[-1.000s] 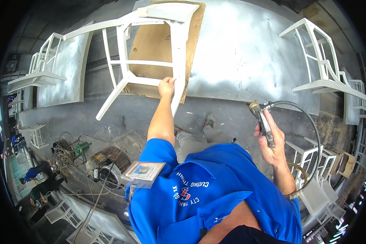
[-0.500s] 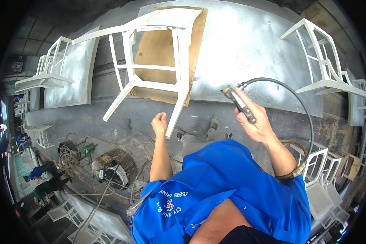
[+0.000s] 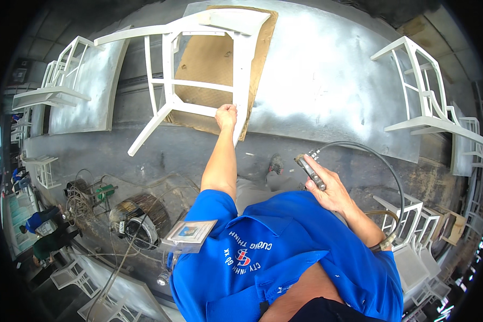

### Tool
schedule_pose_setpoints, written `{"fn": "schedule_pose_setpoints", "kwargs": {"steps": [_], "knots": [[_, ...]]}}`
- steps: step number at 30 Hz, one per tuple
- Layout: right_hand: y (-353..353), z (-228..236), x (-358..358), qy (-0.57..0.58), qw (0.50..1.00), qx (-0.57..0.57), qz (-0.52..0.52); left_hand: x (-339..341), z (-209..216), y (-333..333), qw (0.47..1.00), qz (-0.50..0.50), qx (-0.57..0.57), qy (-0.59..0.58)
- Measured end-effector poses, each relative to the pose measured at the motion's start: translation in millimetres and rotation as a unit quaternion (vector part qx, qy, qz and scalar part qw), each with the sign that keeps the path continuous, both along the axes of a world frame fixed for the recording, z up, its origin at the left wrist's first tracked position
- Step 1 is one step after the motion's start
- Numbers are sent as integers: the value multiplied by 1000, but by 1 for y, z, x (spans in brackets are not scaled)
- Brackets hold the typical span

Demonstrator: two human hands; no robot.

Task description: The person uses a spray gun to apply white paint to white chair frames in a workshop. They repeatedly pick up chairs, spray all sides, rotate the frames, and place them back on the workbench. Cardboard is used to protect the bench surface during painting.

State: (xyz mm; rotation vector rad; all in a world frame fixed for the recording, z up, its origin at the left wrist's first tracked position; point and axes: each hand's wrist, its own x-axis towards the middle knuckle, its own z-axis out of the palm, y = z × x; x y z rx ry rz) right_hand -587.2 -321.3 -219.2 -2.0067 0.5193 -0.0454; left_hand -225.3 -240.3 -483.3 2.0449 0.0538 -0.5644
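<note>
White chair pinned by your left hand, tool in your right

At your far left, white chairs point(image 3: 37, 97) perch on a grey board, with a coil of hoses point(image 3: 80, 206) and a drum point(image 3: 147, 208) on the floor nearer you. Ahead, slightly left of centre, the white chair point(image 3: 242, 80) lies tipped over on a sheet of cardboard point(image 3: 204, 56), two legs pointing your way. Your left hand point(image 3: 226, 116) is at the corner where a rail meets the nearer leg; its fingers are curled closed and appear to have hold of the frame. Every face of that chair turned toward you is already white, so the visible colouring looks well advanced; the faces turned down don't show, and you can't judge from here whether they are finished.

To the right stretches a pale board point(image 3: 316, 80), clouded with white. Your right hand point(image 3: 330, 189) wraps around a metal hand tool point(image 3: 312, 173), well apart from the chair; no spray shows at its tip. A black hose point(image 3: 344, 143) loops off it. Farther right, another chair point(image 3: 428, 122) looks equally white.
</note>
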Motion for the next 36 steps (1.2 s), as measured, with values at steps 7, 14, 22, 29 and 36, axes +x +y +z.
{"fn": "schedule_pose_setpoints", "kwargs": {"steps": [7, 14, 22, 29, 36], "knots": [[-5, 15, -9, 70, 996, 39, -31, 4, -27, 5, 987, 80, -135, 45], [-4, 12, -3, 41, 999, -4, -15, 5, -17, 2, 993, 39, -111, 20], [-7, 17, 4, 13, 1000, -10, -12, -1, -18, 0, 994, 41, -105, -9], [-11, 25, 10, -3, 1000, -22, -16, -2, -19, -3, 994, 56, -97, -16], [-10, 27, 12, -15, 999, -26, -18, 0, -24, 1, 992, 45, -119, 6]]}}
